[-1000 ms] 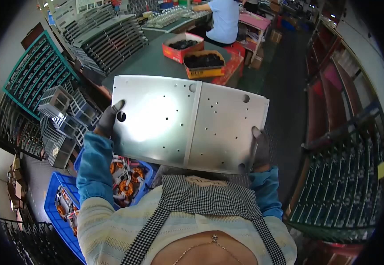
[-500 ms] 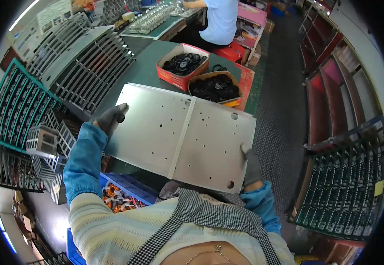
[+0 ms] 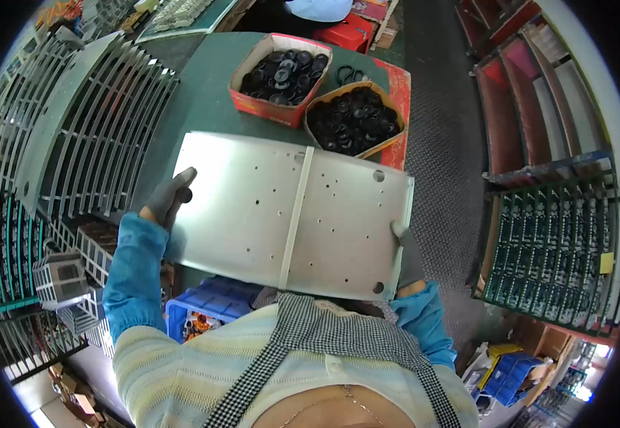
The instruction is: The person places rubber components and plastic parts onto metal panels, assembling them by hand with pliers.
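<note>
A wide silvery sheet-metal panel (image 3: 238,221) spans the space between my hands, over the near end of the green table. Small holes dot its face, larger round holes sit near its corners, and a raised strip (image 3: 295,221) crosses its middle. In a grey glove, my left hand (image 3: 169,196) grips the panel's left edge, thumb on top beside a round hole. My right hand (image 3: 408,253), gloved too, closes on the right edge with its thumb on the face. The fingers of both hands are hidden beneath the panel.
Beyond the panel, two boxes (image 3: 235,95) (image 3: 395,139) of black round parts stand on the green table (image 3: 203,85). Slatted metal panels (image 3: 103,135) lean at left. A blue crate (image 3: 217,303) sits near my lap. Circuit boards fill a rack (image 3: 549,250) at right, below shelves (image 3: 517,114).
My view has tilted down and turned somewhat, so the boxes and racks shift in the picture. The panel stays in both hands, its tilt slightly less.
</note>
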A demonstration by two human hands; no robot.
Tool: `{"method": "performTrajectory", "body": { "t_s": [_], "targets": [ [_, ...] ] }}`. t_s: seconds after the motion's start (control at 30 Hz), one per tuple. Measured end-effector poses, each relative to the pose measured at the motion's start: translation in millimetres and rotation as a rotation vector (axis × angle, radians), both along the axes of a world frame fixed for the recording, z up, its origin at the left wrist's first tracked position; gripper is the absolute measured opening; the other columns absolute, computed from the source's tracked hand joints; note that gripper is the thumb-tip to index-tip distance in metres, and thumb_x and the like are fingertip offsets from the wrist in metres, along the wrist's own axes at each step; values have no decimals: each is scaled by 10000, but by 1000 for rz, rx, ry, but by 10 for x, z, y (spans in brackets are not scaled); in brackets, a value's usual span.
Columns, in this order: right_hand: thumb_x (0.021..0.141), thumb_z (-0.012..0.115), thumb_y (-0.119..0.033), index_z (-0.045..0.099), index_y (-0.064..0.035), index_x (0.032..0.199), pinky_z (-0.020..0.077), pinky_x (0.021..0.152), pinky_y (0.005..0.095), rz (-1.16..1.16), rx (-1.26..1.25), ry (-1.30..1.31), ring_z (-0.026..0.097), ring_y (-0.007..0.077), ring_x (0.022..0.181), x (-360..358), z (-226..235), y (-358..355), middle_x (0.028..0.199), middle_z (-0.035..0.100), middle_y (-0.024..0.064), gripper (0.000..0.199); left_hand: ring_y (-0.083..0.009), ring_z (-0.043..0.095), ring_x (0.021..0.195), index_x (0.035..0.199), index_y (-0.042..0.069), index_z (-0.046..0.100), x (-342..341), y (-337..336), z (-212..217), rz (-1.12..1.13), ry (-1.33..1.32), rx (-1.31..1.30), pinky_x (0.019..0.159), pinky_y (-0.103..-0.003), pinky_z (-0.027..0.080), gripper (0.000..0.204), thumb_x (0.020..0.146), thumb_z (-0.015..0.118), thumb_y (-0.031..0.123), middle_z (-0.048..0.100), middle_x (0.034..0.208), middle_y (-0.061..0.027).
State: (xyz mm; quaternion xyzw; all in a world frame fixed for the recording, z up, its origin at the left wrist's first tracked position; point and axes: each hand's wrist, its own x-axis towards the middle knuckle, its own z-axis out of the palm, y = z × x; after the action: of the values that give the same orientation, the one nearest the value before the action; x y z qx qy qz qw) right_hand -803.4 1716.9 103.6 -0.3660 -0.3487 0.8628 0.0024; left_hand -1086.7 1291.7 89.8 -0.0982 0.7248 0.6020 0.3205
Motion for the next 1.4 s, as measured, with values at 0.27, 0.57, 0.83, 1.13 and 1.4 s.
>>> {"method": "performTrajectory", "body": {
  "t_s": [0.27,0.57,0.83,1.13,1.4],
  "targets": [
    [943,601,-382,452,9,1440,545,922,418,100,183,188,623,284,1125,252,-449,230,1280,600,194,650,-281,663,1039,1404,44,527,934,690,224,-196,1138,-722,906,-373,544,702,858,763,416,663,1218,-200],
    [955,649,-411,501,-26,1445,495,967,386,402,523,96,577,244,1203,314,-53,843,1321,599,124,641,-173,677,832,1299,-36,613,1477,1654,624,-444,283,-203,750,-309,560,507,941,670,320,716,1030,-142],
    [936,634,-410,626,-57,1307,473,1033,402,725,1555,81,605,327,1218,-1557,100,1380,1310,633,169,513,-202,721,806,1301,-67,571,1124,1539,421,-622,-45,77,700,-315,608,481,959,678,253,734,1025,-156],
    [955,562,-222,625,-118,1305,448,1056,442,909,1940,-47,557,349,1259,-3958,-510,1919,1322,601,174,371,-150,674,756,1280,-52,572,842,1578,339,-790,-101,154,690,-292,576,442,968,688,239,709,975,-104],
    [983,490,-299,607,-176,1356,423,1095,455,848,2097,-253,534,339,1310,-4854,-1154,1630,1441,556,124,410,-352,709,923,1179,5,583,672,1493,244,-970,136,67,828,-423,545,467,956,636,412,719,1005,-176]
  ]
}}
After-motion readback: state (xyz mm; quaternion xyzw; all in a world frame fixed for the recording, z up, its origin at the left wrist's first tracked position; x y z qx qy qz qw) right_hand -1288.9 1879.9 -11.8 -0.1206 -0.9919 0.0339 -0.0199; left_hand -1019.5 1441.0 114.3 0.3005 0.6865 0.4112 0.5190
